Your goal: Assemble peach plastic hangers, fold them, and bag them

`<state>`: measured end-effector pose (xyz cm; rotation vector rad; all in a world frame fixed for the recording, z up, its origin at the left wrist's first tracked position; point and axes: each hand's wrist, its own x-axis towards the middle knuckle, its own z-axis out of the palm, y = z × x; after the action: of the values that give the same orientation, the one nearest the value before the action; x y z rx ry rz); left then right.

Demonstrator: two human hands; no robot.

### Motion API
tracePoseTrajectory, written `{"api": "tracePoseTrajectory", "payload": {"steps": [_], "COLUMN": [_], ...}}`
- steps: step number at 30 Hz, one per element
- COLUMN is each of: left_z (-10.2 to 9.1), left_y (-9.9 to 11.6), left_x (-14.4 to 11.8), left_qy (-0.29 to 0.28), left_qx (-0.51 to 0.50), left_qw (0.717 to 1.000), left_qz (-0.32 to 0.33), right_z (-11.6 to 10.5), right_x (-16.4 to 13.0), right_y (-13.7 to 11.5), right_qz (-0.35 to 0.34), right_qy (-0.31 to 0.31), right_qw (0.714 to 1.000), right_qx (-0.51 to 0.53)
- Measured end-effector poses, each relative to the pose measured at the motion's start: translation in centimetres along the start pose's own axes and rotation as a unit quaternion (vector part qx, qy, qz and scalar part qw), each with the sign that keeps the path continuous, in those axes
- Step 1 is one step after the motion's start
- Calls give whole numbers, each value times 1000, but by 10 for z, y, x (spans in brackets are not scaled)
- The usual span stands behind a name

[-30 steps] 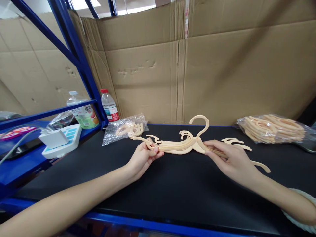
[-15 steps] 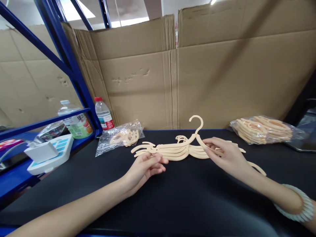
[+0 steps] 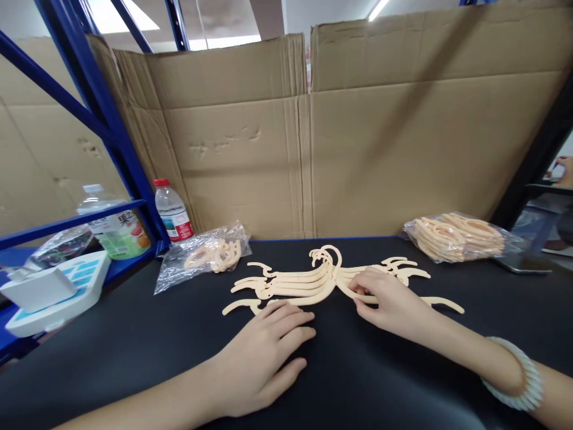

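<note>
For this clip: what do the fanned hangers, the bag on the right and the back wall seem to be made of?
Hangers: probably moulded plastic, matte cream; thin, flat, all the same shape. Wood cannot be ruled out. The right hand rests on them.
Bag on the right: clear plastic film; glossy, crinkled, more hangers visible through it.
Back wall: corrugated cardboard, matte brown; fold creases and dents.

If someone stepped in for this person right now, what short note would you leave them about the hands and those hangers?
Left hand: open, flat on the black table mat, just short of the hangers.
Right hand: fingertips pressing on the fanned stack of cream plastic hangers, not gripping.
The stack lies flat mid-table, hooks together.
A clear bag of similar hangers sits at right, a smaller clear bag at left.
Done: hangers laid down in one stack. Left: the stack is loose, not bagged.
</note>
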<state>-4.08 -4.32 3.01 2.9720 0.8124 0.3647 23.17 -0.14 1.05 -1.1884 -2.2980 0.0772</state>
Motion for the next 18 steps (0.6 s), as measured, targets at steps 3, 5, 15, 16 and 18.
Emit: {"api": "tracePoseTrajectory", "payload": {"steps": [3, 5, 15, 16, 18], "left_z": [5, 7, 13, 14, 18], "left_y": [-5, -7, -11, -13, -15], "left_x": [0, 0, 0, -1, -3], "left_qy": [16, 23, -6, -11, -26], "left_qx": [12, 17, 17, 20, 26], "left_qw": [999, 999, 994, 993, 992], "left_qz": [-31, -46, -106, -112, -124], "right_z": [3, 4, 4, 7, 11], "right_x": [0, 0, -4, -5, -8], "right_y": [5, 8, 4, 6, 9], "right_qz": [2, 3, 3, 8, 29], "right_qy": [-18, -24, -32, -35, -57], "right_qw": [1000, 999, 993, 991, 987], "right_qx": [-12, -25, -116, -128, -147]}}
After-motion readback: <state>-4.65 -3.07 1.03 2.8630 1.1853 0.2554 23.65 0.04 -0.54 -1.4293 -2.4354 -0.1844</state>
